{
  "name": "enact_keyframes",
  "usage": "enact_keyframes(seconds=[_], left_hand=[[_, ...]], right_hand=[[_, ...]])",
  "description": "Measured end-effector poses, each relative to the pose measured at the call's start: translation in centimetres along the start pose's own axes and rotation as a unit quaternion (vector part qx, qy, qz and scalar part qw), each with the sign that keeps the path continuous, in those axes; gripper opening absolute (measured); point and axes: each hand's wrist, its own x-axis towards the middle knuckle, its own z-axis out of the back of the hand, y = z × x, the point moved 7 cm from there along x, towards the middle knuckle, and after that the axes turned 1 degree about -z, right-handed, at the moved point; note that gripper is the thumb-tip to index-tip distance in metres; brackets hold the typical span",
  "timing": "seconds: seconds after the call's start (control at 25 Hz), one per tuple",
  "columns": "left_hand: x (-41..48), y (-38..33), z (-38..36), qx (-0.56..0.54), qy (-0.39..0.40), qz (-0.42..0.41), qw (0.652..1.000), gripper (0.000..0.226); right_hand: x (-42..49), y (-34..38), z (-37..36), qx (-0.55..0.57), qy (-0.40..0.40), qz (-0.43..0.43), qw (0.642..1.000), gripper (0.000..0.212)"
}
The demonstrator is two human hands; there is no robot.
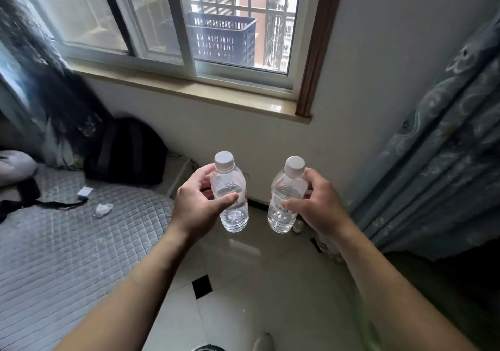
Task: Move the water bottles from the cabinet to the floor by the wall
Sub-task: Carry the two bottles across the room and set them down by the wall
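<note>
Two clear water bottles with white caps are held upright in the air above the tiled floor [243, 283]. My left hand [197, 207] grips the left bottle [231, 196], fingers behind it and thumb across its front. My right hand [316, 204] grips the right bottle [284, 204], which has a barcode label. Both bottles hang in front of the wall [243, 139] below the window. The cabinet is not in view.
A bed with a grey quilted cover [81, 242] fills the left side, with a black backpack [127, 153] at its far end. A patterned blue curtain [438, 166] hangs at the right. A small object [298, 225] stands on the floor by the wall.
</note>
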Motion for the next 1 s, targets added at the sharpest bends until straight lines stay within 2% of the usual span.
enact_keyframes(seconds=[0.24,0.48,0.84,1.0], left_hand=[[7.7,1.4,-0.5,0.019,-0.007,0.017,1.000,0.076],[17.0,4.9,-0.4,0.057,0.004,0.032,0.998,0.066],[30.9,12.0,-1.9,0.075,0.111,0.048,0.990,0.064],[35.2,16.8,-4.0,0.100,0.151,0.056,0.982,0.065]], right_hand=[[7.9,0.6,-0.3,0.002,0.019,-0.008,1.000,0.056],[16.3,0.1,-2.7,-0.021,0.008,-0.024,0.999,0.054],[28.8,-3.6,-7.4,-0.027,-0.017,-0.090,0.995,0.043],[33.2,-7.4,-9.0,-0.022,-0.009,-0.115,0.993,0.047]])
